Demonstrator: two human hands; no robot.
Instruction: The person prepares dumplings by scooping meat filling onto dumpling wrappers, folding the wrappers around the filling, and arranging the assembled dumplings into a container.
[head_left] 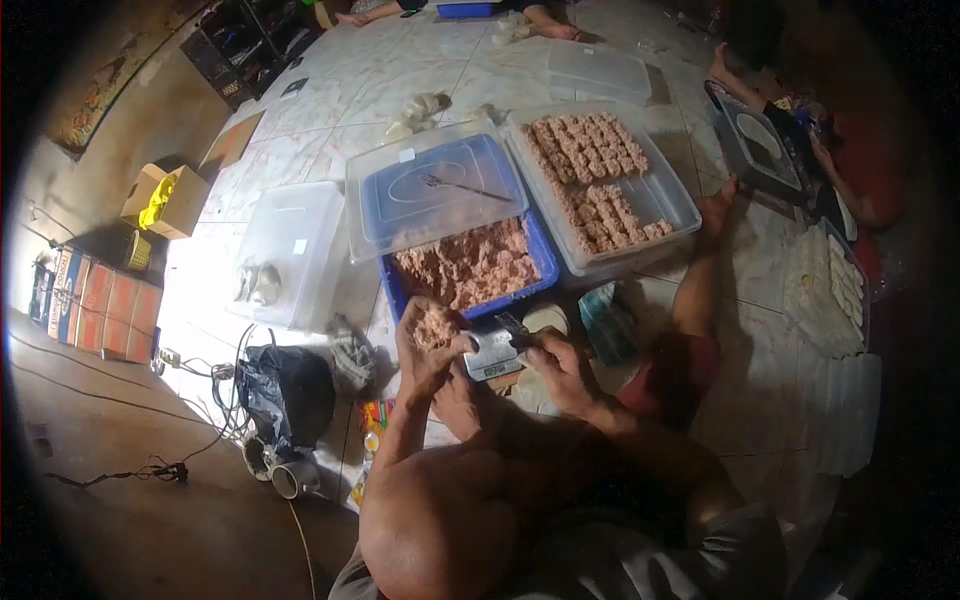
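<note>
My left hand (428,362) cups a lump of pinkish minced meat (436,324) at the near left corner of the blue tub (550,285). More mince (470,268) fills the tub. My right hand (565,375) grips a dark utensil (514,328) whose kind I cannot make out; its tip is over a small digital scale (488,352). The scale's display is too small to read. To the right, a clear plastic box (680,215) holds rows of shaped mince portions (585,150). A clear lid (375,235) partly covers the tub, with a fork (465,187) lying on it.
A teal cloth (607,322) lies right of the scale. At left are a translucent box (290,235), a black plastic bag (285,395), a mug (295,480) and cables. Another person's arm (850,185) is by a dark tray (755,150) at right. A stacked pale container (825,290) stands there.
</note>
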